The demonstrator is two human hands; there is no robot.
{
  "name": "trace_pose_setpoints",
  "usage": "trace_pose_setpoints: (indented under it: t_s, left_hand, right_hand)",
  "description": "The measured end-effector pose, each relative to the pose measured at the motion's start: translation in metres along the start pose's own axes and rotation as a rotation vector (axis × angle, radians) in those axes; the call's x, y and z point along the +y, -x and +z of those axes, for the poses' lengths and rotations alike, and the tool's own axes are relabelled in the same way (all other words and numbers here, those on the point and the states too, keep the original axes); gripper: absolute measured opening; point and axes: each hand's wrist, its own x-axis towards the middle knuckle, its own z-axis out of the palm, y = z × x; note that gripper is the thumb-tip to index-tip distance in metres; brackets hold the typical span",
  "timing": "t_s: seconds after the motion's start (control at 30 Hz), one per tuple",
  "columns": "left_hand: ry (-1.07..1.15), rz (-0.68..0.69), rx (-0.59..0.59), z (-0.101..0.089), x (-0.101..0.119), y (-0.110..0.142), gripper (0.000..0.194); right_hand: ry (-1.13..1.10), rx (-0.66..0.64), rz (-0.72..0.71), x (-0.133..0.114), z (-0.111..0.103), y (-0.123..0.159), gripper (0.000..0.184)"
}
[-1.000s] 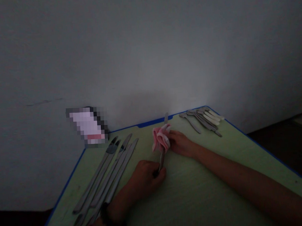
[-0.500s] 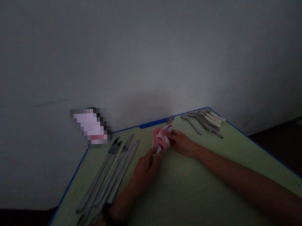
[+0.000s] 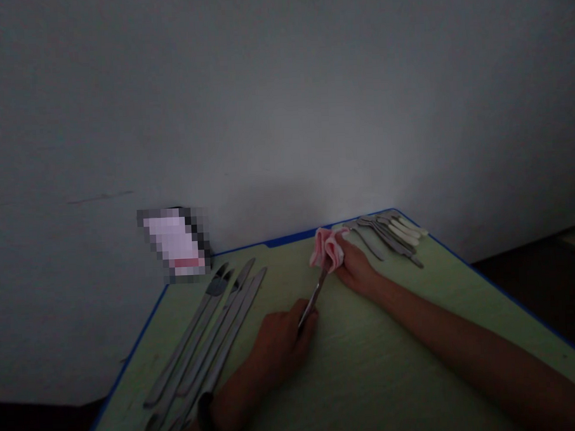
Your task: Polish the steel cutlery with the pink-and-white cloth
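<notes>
My left hand (image 3: 286, 336) is closed around the near end of a metal table knife (image 3: 312, 297), which slants up and away over the table. A pink and white cloth (image 3: 326, 250) wraps the knife's far part, hiding its tip. My right hand (image 3: 355, 263) is closed on this cloth, its fingers partly behind the folds. Left of my left hand lies a row of long metal knives and spoons (image 3: 211, 339), side by side with their handles toward me. Just beyond my right hand is a pile of metal cutlery (image 3: 388, 233), some with white handles.
The light green table (image 3: 370, 364) has a blue edge and stands against a grey wall (image 3: 283, 114). A phone-like device with a blurred screen (image 3: 174, 239) leans on the wall at the back left. A dark bracelet (image 3: 208, 419) circles my left wrist.
My left hand has drawn the knife toward me, baring more of its near part. The cloth and my right hand have shifted slightly right, and the knife's tip no longer shows beyond the cloth.
</notes>
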Motion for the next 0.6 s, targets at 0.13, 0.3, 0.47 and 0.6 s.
trace_pose_setpoints:
  t_s: [0.13,0.3,0.47,0.6]
  left_hand:
    - [0.035,-0.02,0.021,0.002,-0.004,-0.002,0.029]
    - [0.078,-0.042,0.069,0.001,-0.005,-0.004,0.027]
    - [0.013,0.004,0.059,0.002,-0.002,-0.003,0.026]
    - [-0.104,0.076,0.059,0.007,-0.003,-0.001,0.028]
  right_hand:
    - [0.158,-0.103,0.015,0.002,0.002,0.006,0.033]
    - [0.47,-0.343,0.108,0.006,0.001,0.012,0.032]
    - [0.19,-0.145,0.079,0.003,0.005,0.01,0.024]
    - [-0.084,0.107,0.023,-0.003,0.008,0.004,0.018]
